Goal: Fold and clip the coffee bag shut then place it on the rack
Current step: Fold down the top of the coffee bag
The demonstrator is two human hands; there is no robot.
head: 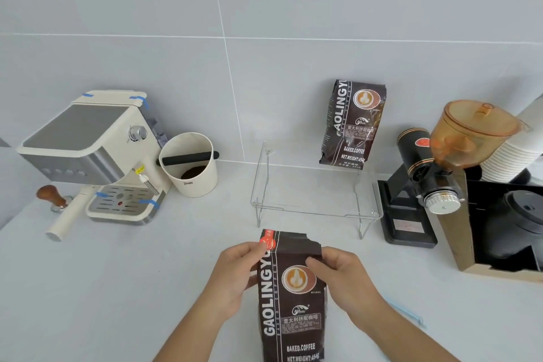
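Note:
A dark brown coffee bag (291, 306) stands upright near the front edge of the counter, its torn top open. My left hand (235, 276) pinches the bag's upper left corner by the red tab. My right hand (340, 276) grips the upper right edge, thumb on the front face. A clear acrylic rack (311, 203) stands just behind the bag. A second, sealed coffee bag (352, 123) stands on the rack's back right, leaning on the wall. A light blue clip (407, 314) lies on the counter to the right of my right forearm.
A cream espresso machine (94, 153) with a portafilter and a wooden-handled tamper (53, 197) is at the left. A white knock box (189, 164) stands beside it. A black grinder (423, 185) with an amber hopper, stacked paper cups and a box of black lids fill the right.

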